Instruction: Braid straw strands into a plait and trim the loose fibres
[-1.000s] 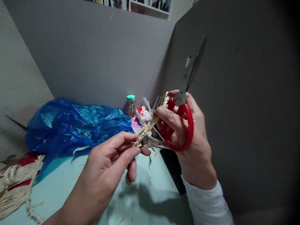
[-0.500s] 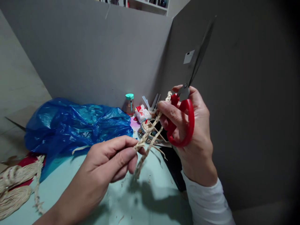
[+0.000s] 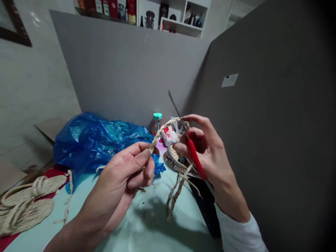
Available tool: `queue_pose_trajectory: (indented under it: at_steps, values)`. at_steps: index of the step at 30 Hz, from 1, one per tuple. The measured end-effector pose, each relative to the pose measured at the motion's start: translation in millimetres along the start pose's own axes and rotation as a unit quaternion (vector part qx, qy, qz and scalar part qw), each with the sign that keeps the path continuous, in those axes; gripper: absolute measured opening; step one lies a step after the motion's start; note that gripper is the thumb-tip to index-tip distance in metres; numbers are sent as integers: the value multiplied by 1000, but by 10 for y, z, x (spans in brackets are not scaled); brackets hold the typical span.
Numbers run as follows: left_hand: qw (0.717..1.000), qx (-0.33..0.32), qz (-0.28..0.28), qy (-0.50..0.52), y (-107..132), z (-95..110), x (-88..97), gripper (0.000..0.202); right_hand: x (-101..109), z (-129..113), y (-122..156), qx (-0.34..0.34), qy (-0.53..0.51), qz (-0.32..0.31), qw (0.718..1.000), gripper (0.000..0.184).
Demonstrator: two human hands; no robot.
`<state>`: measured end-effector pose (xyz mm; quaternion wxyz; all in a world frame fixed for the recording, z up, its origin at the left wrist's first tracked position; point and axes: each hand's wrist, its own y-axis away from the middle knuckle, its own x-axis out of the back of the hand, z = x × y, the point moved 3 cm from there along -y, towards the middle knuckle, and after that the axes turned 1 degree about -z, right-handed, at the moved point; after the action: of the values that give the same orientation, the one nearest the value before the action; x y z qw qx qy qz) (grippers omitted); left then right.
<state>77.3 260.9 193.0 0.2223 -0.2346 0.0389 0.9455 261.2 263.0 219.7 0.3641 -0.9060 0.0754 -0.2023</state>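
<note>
A pale braided straw cord arches between my two hands. My left hand is closed, pinching the cord between thumb and fingertips. My right hand holds red-handled scissors against its palm, their blades pointing up and left past the fingers. The index finger and thumb of this hand are apart, and the cord's far end reaches its fingertips beside the blades. Below the right hand, frayed braid tails dangle over the pale green table top. The scissors' finger loops are seen edge-on.
A crumpled blue plastic bag lies at the left back. Bundled cord rests at the left edge on red material. Behind my hands stand a teal-lidded jar, a red-and-white packet and a round woven piece. Grey panels enclose the table.
The scissors have swung from pointing up-right to up-left. The cord, straight before, now bends in an arch. My view has tilted up, bringing more of the shelves into sight.
</note>
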Motion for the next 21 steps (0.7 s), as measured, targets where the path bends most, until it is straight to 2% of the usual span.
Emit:
queue_pose_trajectory:
  at_steps: [2,5,8,14,17,21]
  values:
    - [999,-30,9,8,18,47,14,14,-12,-123,60,52,94,-23,994,47]
    - [998,-58,18,25,50,100,41,11,-49,-269,134,128,200,-77,968,41]
    - [996,-86,10,29,78,140,54,8,-84,-312,151,164,266,-97,945,39]
    - [993,-120,14,-7,94,174,35,14,-127,-254,120,205,308,-114,922,40]
    - [991,-132,21,-19,86,175,39,14,-130,-233,117,219,317,-107,917,44]
    - [990,-140,26,-26,84,171,56,16,-130,-217,121,250,340,-86,903,40]
